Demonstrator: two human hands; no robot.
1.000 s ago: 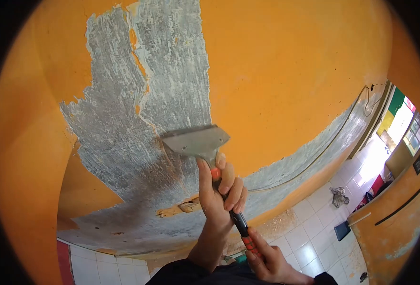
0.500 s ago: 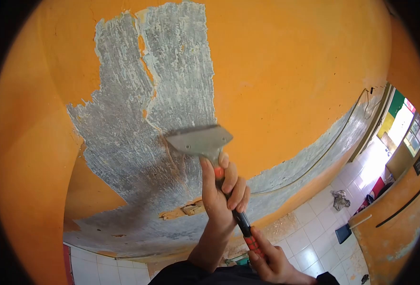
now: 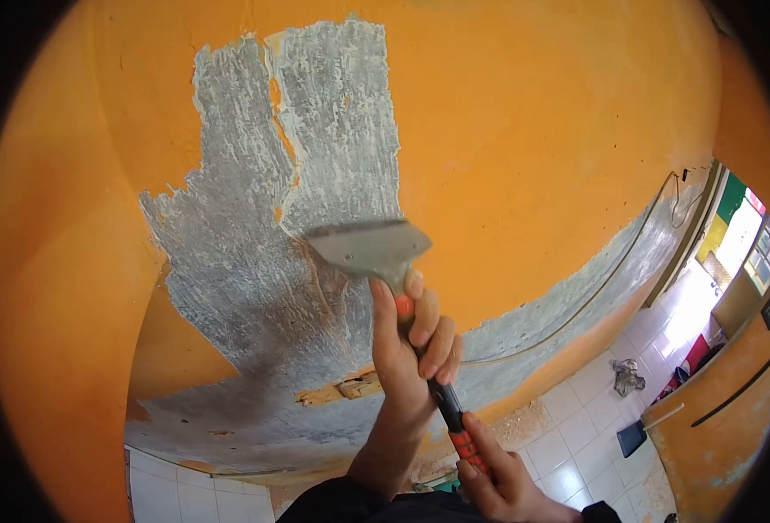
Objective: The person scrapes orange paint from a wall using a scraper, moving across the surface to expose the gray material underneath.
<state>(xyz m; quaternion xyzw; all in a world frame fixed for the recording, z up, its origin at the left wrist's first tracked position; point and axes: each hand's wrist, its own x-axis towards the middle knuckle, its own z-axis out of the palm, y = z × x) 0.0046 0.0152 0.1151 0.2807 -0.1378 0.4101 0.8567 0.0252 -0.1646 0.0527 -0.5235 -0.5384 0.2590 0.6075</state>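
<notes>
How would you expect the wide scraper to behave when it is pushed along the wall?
The scraper will probably stay stiff, since its straight handle shows no bend. It may feel head-heavy, with that broad, metal-looking blade at one end.

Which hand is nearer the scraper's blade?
The left hand: it grips the handle just below the blade. The right hand holds the red-and-black end farther away.

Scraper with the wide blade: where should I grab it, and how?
Best to hold the scraper by its long, slim handle, coming from below, away from the wide blade that points up the wall. The left hand grips near the blade, the right hand near the other end; that length likely suits two hands.
</notes>
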